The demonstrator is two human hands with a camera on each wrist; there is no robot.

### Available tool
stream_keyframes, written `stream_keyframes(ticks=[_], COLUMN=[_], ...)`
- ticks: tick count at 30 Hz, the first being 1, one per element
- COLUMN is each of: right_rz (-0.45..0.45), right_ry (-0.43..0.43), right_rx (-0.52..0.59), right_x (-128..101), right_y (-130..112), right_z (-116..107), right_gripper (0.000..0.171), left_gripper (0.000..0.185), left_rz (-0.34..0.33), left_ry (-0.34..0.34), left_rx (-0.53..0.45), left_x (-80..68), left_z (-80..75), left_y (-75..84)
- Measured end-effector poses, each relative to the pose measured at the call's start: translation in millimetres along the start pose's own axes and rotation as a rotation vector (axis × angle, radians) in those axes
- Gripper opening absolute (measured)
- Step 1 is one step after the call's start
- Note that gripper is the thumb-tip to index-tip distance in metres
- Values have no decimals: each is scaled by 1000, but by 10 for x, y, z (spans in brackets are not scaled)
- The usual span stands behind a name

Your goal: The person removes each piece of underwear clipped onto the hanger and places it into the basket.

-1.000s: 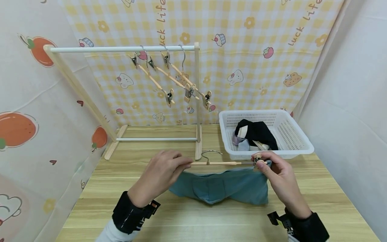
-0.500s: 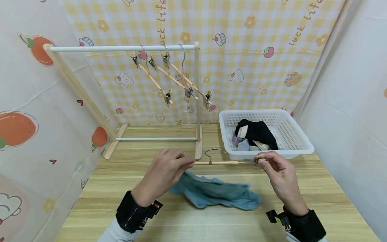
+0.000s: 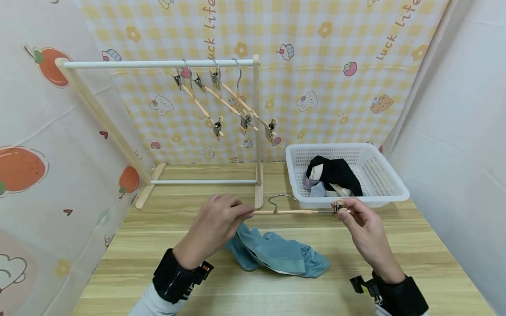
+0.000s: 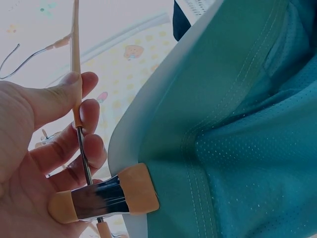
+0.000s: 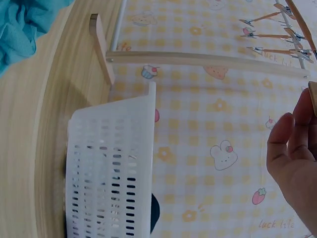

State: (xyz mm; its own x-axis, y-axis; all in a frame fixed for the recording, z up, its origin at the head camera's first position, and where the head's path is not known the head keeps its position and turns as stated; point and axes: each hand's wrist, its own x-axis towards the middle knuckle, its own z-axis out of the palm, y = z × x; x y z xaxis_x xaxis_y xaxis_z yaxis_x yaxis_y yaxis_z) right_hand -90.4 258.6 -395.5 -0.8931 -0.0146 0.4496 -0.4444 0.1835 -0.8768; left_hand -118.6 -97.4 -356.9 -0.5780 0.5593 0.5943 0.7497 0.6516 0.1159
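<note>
My left hand (image 3: 215, 230) pinches the bar of a light wooden clip hanger (image 3: 293, 212) near its left end, between thumb and forefinger. In the left wrist view, the hanger's left clip (image 4: 138, 188) is over the waistband of a teal garment (image 4: 247, 139), its stitched edge and perforated fabric visible. My right hand (image 3: 367, 232) pinches the hanger's right clip (image 3: 338, 206); no fabric shows in it. The garment hangs from the left side, its right part crumpled low over the table. The right wrist view shows my right hand's fingers (image 5: 280, 141) at its edge.
A rack (image 3: 158, 64) with three clip hangers (image 3: 237, 105) stands at the back left. Behind my right hand sits a white basket (image 3: 389, 180) holding black, grey and striped clothes (image 3: 340, 175). The wooden table (image 3: 395, 263) meets curtained walls.
The garment's right corner has come away from the right clip and dropped leftward into a crumpled heap. Both hands keep their hold on the hanger, nearly still.
</note>
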Motion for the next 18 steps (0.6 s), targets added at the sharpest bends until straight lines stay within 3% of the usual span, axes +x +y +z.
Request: stream_keyframes(ticks=[4,7,12,16,18], right_rz=[18,-31,-242,-439,-531], right_ry=[-46,-51,24,81,98], right_rx=[-35,-92,-308,-470,-528], right_x=[-6,5,47,72,88], right_y=[-26,-52,-92,-127,-149], right_z=[-35,-32,27,113,175], right_gripper=[26,40,53,28,32], left_gripper=[11,11,10,9,8], left_rz=[0,4,26,32,39], left_ry=[1,8,15,19,24], left_rx=[4,18,57,68,80], left_x=[2,3,12,25,36], left_z=[9,22,46,60,70], left_y=[1,-1,7,29,44])
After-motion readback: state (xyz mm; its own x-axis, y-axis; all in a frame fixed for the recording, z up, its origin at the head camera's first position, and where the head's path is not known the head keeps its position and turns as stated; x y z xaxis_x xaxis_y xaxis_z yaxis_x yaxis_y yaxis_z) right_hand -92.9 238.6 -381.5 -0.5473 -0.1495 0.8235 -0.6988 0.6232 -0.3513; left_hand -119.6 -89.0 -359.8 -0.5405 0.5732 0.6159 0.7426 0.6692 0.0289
